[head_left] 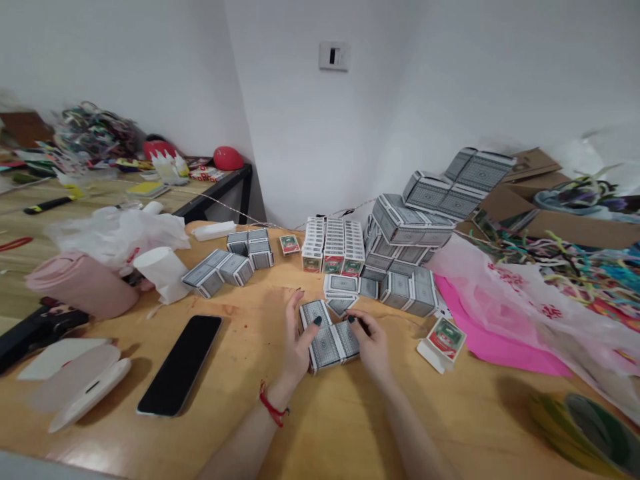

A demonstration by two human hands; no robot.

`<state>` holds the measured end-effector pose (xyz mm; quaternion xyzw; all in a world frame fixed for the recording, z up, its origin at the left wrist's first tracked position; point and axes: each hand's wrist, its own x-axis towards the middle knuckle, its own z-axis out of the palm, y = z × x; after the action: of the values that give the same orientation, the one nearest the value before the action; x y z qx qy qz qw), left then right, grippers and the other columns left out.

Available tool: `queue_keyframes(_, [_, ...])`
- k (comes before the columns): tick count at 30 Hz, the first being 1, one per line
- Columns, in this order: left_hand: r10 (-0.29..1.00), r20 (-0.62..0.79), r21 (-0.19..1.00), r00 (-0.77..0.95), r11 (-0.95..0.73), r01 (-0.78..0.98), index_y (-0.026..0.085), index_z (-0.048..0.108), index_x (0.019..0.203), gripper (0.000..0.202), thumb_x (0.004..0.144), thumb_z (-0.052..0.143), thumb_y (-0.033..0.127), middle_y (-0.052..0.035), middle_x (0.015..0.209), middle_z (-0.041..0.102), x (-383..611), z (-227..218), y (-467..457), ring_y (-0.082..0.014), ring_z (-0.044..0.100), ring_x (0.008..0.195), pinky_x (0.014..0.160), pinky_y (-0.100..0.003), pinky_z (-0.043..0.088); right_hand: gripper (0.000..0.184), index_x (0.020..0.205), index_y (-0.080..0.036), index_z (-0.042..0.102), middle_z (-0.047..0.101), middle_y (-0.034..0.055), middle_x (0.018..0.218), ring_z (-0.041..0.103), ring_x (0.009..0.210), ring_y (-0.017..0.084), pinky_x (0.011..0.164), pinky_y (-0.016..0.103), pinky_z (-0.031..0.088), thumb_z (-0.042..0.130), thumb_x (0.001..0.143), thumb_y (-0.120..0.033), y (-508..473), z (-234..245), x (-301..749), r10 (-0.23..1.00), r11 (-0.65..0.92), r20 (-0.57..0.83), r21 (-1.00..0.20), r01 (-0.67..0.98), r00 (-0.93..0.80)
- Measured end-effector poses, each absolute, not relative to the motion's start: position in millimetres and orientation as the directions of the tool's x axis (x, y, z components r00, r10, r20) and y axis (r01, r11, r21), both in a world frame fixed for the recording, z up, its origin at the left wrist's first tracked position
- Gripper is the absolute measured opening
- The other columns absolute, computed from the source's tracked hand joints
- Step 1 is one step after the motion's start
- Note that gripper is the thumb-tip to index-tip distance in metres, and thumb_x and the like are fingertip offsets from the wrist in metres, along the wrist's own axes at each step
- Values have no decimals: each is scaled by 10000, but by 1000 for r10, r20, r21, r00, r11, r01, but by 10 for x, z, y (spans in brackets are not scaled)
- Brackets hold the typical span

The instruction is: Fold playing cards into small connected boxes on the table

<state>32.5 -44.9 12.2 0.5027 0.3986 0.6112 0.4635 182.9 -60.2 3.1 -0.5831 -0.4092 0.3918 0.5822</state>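
Low over the wooden table, an L-shaped block of grey-backed playing cards (326, 348) sits between both hands. My left hand (299, 340) is closed round its left side, thumb on top. At its right end my right hand (371, 343) grips the edge, fingertips bent in at the back corner; part of those fingers is hidden. Just behind the block lie loose grey-backed cards (341, 305) and a small bundle of cards (341, 285). More card blocks (217, 272) stand to the left, beyond my left hand.
Rows of card boxes (333, 240) stand at the back, beside a tall leaning pile of card blocks (413, 223). An opened card box (444, 343) lies right. A phone (181, 367) and white case (90, 393) lie left. Tape rolls (583, 427) sit at the front right.
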Motion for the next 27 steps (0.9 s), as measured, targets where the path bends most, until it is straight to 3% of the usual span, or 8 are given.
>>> queue_keyframes(3, [975,202,966,93,-182,-184,251,316,1326,607,757,527,241,-41,1443,263,355,78,-481,-225,190,1337,1087,-382,174,227,832,-212,670,660,41,851,553,838,222,789,339,391,581,697,-372,-585,28,1858,902,49,61,-998,38,427])
queue_keyframes(5, [966,215,970,140,-196,-141,254,369,1303,609,722,548,210,-31,1449,247,394,48,-483,-234,168,1342,1091,-390,155,231,810,-211,662,655,39,833,547,816,220,758,326,396,576,698,-393,-581,34,1871,912,33,35,-999,12,409])
queue_keyframes(10, [968,249,968,26,-249,-12,221,605,1024,381,681,473,122,-37,1318,393,491,44,-460,-243,313,1260,1055,-392,217,231,710,-224,594,559,-19,623,471,598,167,569,264,380,572,687,-453,-586,39,1868,944,-43,-44,-999,-11,327])
queue_keyframes(15, [963,268,957,-8,-266,117,214,639,870,267,698,465,108,-51,1207,426,511,79,-492,-252,374,1183,997,-388,285,215,683,-229,571,543,-33,602,453,562,160,547,260,353,572,682,-444,-541,37,1891,966,-65,-65,-998,-10,251])
queue_keyframes(18, [958,286,938,-35,-272,214,214,637,854,247,705,475,103,-54,1226,375,540,78,-521,-259,367,1173,976,-388,299,207,737,-217,585,589,-4,699,510,662,185,640,289,395,563,693,-418,-495,14,1889,943,-14,1,-999,43,333])
queue_keyframes(21, [953,278,923,-125,-228,310,214,630,874,224,704,514,125,-69,1113,399,555,81,-510,-248,413,1091,945,-386,325,271,919,-198,565,597,63,940,532,895,220,816,339,396,512,737,-392,-504,-27,1841,777,56,143,-986,160,613])
queue_keyframes(23, [946,256,927,-199,-182,327,213,607,950,263,702,546,153,-67,1008,427,523,83,-467,-228,458,994,900,-375,362,380,1092,-191,504,543,103,1126,484,1056,227,918,359,346,479,766,-384,-557,-59,1787,680,42,188,-975,219,709])
queue_keyframes(27, [949,192,977,-252,-162,136,199,504,1137,417,721,527,176,-69,990,509,369,72,-324,-196,514,915,839,-342,413,585,1305,-224,328,441,85,1309,384,1217,219,1006,361,279,502,767,-374,-701,-118,1657,763,-10,39,-997,73,645])
